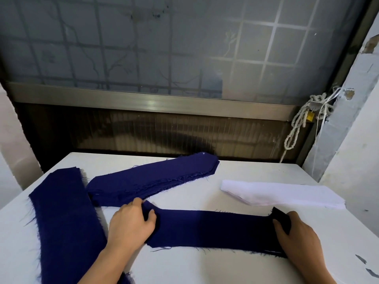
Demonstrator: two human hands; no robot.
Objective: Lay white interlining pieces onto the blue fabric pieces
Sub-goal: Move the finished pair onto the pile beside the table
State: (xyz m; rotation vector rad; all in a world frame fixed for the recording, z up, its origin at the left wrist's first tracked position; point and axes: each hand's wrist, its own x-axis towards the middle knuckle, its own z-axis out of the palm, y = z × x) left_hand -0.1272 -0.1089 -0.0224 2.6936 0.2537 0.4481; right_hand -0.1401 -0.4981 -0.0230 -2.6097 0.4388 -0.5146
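A long blue fabric piece lies across the white table in front of me. My left hand pinches its left end, thumb on top. My right hand grips its right end, which is bunched up between thumb and fingers. A stack of white interlining pieces lies behind the strip, at the right. A stack of blue pieces lies diagonally at the back middle. Another blue stack runs down the left side.
A window with a metal frame and frosted glass stands behind the table. A knotted white rope hangs at the right by a grey pillar. Small dark scraps lie near the table's right front edge.
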